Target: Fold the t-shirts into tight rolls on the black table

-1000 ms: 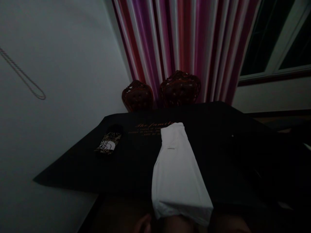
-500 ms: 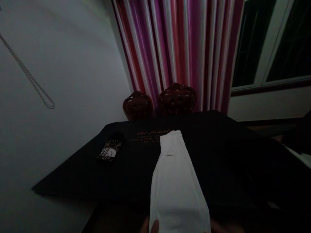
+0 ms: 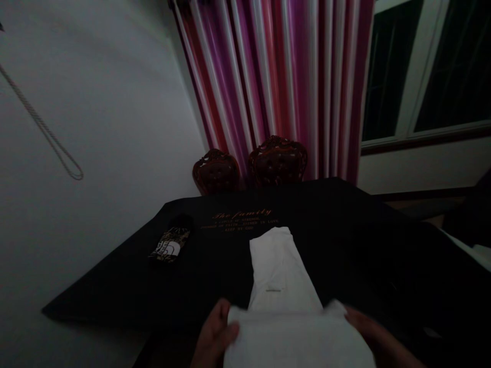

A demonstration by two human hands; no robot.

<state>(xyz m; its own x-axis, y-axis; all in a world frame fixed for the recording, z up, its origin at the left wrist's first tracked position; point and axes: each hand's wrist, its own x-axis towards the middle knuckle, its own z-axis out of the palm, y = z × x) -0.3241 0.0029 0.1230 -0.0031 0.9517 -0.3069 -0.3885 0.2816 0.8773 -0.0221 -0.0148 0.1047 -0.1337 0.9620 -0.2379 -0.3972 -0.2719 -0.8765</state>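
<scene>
1. The left hand (image 3: 215, 335) pinches one corner of the white cloth (image 3: 282, 271), thumb against the fabric.
2. The right hand (image 3: 378, 335) grasps the opposite corner, its fingertips hidden by fabric.
3. The white cloth spans both hands and extends beyond them over the dark table (image 3: 215, 276).
4. Beyond the left hand, farther left, lies a patterned bundle (image 3: 172, 245).

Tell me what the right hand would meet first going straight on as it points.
The right hand would likely first meet the raised end of the white cloth it holds; depth beyond that is unclear.
</scene>
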